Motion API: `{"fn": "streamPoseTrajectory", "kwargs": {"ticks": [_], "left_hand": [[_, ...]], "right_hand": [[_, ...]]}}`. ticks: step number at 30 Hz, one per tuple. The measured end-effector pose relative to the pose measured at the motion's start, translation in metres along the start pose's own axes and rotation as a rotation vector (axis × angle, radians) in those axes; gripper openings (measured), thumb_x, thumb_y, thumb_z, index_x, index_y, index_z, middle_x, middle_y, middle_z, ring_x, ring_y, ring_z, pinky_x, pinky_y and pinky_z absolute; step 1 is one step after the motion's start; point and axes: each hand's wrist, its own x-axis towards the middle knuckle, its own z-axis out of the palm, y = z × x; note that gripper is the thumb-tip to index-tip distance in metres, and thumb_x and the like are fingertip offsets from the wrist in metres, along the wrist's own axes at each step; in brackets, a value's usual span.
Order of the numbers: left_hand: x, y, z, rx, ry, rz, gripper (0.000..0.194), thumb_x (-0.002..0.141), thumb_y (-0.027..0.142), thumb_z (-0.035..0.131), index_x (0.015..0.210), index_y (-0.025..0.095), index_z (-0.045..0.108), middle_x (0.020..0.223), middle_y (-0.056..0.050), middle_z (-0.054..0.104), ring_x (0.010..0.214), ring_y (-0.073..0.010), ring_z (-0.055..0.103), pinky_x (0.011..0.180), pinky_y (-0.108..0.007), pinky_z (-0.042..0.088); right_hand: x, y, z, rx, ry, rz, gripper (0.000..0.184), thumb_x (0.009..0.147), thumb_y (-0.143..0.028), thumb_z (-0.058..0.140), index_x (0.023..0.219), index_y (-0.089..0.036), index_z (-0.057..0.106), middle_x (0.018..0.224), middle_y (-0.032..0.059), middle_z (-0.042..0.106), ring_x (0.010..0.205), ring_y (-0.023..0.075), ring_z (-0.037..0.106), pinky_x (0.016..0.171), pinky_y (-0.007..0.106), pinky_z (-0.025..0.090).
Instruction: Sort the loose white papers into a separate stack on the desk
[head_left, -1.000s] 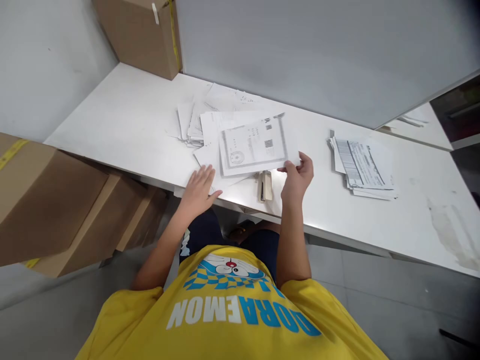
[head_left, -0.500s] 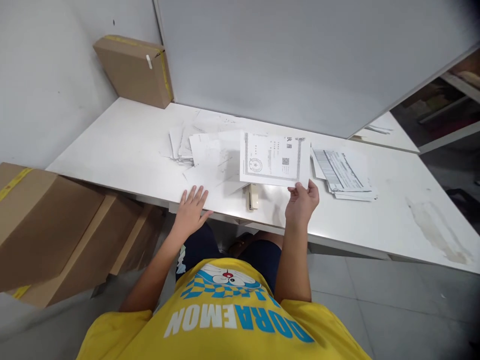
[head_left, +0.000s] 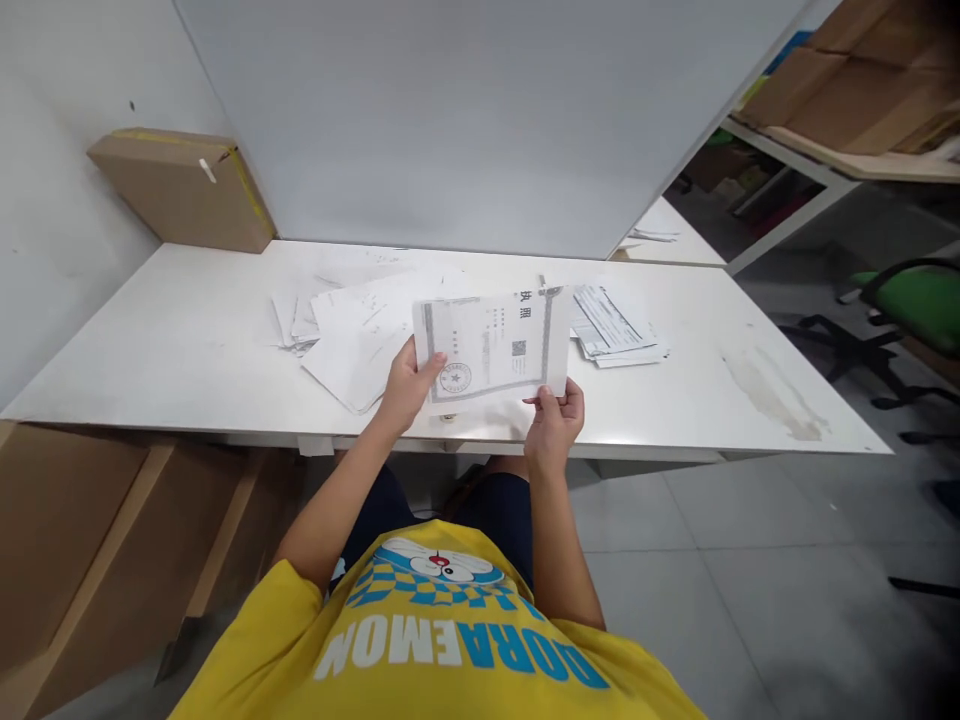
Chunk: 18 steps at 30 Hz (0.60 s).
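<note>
A printed paper sheet [head_left: 487, 345] with an ornate border, a round star seal and a square code is held up over the near edge of the white table [head_left: 165, 350]. My left hand [head_left: 411, 385] grips its left edge, thumb on the printed face. At the lower right corner, my right hand [head_left: 553, 420] pinches the same sheet. Behind and left of it lie loose white papers [head_left: 360, 340]. A stack of printed papers [head_left: 616, 325] rests to the right. Beneath the sheet only a sliver of the stapler [head_left: 448, 416] shows.
A flat cardboard box [head_left: 184, 190] leans at the table's back left corner. A grey panel [head_left: 480, 120] rises along the back edge. Larger cardboard boxes [head_left: 82, 540] stand below at left. A green chair [head_left: 911, 310] is on the right. Brown stains [head_left: 772, 390] mark the table's right end.
My left hand has left the table edge and taken hold of the sheet's left side. The sheet has come nearer to me, now covering most of the stapler. The view has turned right.
</note>
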Motion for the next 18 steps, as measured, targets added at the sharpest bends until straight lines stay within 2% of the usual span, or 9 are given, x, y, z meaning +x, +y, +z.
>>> {"fn": "streamPoseTrajectory", "kwargs": {"ticks": [5, 9, 14, 18], "left_hand": [[0.009, -0.007, 0.065, 0.047, 0.048, 0.063, 0.038, 0.084, 0.049, 0.066, 0.105, 0.017, 0.068, 0.104, -0.008, 0.074, 0.099, -0.0235, 0.069, 0.086, -0.033, 0.054], [0.010, -0.022, 0.104, 0.167, 0.095, 0.015, 0.029, 0.082, 0.044, 0.068, 0.092, 0.017, 0.071, 0.088, -0.004, 0.075, 0.088, -0.0217, 0.069, 0.076, -0.029, 0.053], [0.015, -0.043, 0.127, 0.235, 0.101, -0.039, 0.029, 0.080, 0.045, 0.069, 0.089, 0.017, 0.071, 0.082, -0.003, 0.073, 0.084, -0.0212, 0.068, 0.072, -0.029, 0.052], [0.021, -0.061, 0.129, 0.263, -0.008, 0.048, 0.030, 0.083, 0.047, 0.066, 0.091, 0.018, 0.069, 0.085, -0.003, 0.071, 0.087, -0.0214, 0.067, 0.078, -0.030, 0.052]], "right_hand": [[0.055, -0.011, -0.056, -0.126, 0.014, -0.101, 0.028, 0.068, -0.038, 0.072, 0.086, -0.019, 0.062, 0.075, -0.0026, 0.059, 0.071, 0.0116, 0.053, 0.071, 0.028, 0.046], [0.096, -0.019, -0.107, -0.210, -0.060, -0.068, 0.027, 0.067, -0.041, 0.074, 0.075, -0.019, 0.060, 0.069, -0.0029, 0.057, 0.070, 0.0133, 0.052, 0.069, 0.028, 0.044], [0.113, -0.022, -0.147, -0.306, -0.177, 0.045, 0.028, 0.069, -0.045, 0.074, 0.075, -0.020, 0.062, 0.074, 0.0000, 0.062, 0.071, 0.0153, 0.055, 0.068, 0.029, 0.044], [0.122, -0.022, -0.151, -0.273, -0.249, -0.011, 0.035, 0.070, -0.043, 0.073, 0.097, -0.024, 0.062, 0.092, 0.0028, 0.065, 0.088, 0.0188, 0.060, 0.079, 0.032, 0.048]]}}
